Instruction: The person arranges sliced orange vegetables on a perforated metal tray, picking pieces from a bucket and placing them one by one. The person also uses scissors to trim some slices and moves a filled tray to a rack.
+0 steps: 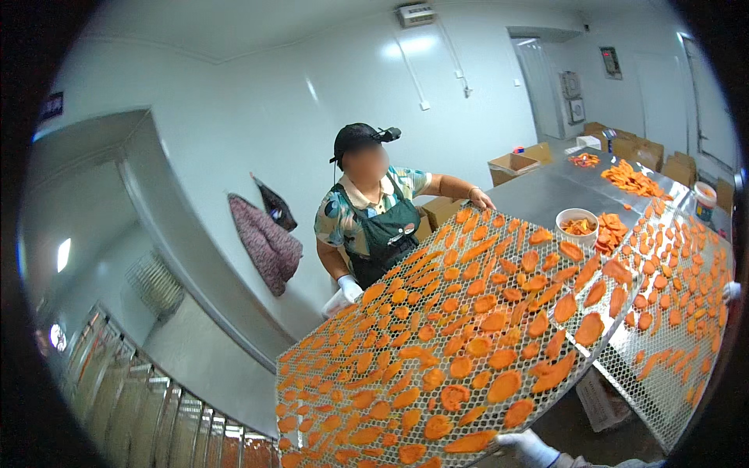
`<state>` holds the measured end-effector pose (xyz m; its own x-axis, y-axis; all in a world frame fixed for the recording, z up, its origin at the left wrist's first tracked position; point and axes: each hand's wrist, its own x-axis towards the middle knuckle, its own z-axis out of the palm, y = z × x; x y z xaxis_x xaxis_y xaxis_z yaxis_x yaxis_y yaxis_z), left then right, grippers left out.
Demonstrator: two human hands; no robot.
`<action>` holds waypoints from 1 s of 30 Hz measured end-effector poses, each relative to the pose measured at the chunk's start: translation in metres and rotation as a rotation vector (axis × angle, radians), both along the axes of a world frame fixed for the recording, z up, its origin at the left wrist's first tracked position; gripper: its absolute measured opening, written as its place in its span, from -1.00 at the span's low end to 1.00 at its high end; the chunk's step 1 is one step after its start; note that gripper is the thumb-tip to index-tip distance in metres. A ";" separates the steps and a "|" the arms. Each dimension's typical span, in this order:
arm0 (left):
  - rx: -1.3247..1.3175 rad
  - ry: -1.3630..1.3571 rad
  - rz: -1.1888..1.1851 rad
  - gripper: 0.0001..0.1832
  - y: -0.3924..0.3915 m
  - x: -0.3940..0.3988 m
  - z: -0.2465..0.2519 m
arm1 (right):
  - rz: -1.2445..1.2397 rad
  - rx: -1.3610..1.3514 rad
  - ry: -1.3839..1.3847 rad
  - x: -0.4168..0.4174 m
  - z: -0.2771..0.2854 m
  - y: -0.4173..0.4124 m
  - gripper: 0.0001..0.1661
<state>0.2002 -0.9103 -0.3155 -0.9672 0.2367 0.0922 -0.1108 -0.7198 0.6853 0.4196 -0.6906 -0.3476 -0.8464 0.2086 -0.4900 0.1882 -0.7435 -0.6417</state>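
A large mesh tray (409,336) spread with orange dried slices fills the lower middle, tilted in the view. My right hand (526,447), in a white glove, grips its near edge at the bottom right; most fingers are hidden below the rim. My left hand is out of view. Across the tray stands a co-worker (374,216) in a black cap and dark apron. One bare hand of theirs is on the tray's far edge; their other, gloved hand is at its left side. A second mesh tray (673,292) with similar slices lies at the right.
A metal table (526,196) behind holds piles of orange slices (632,178), a white tub (576,225) and a lidless bucket (705,199). Another person's gloved hand (731,291) is at the right edge. Cardboard boxes (512,168) stand behind; a metal rack (169,403) is lower left.
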 end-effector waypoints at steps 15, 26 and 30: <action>0.025 -0.155 -0.114 -0.38 0.151 -0.133 -0.003 | -0.123 0.337 0.107 -0.142 0.037 0.286 -0.54; 0.137 -0.337 -0.004 -0.35 0.227 -0.178 0.011 | -0.261 0.066 0.308 -0.324 0.089 0.451 -0.43; 0.287 -0.452 -0.055 -0.34 0.249 -0.174 0.002 | -0.324 0.074 0.202 -0.372 0.057 0.521 -0.40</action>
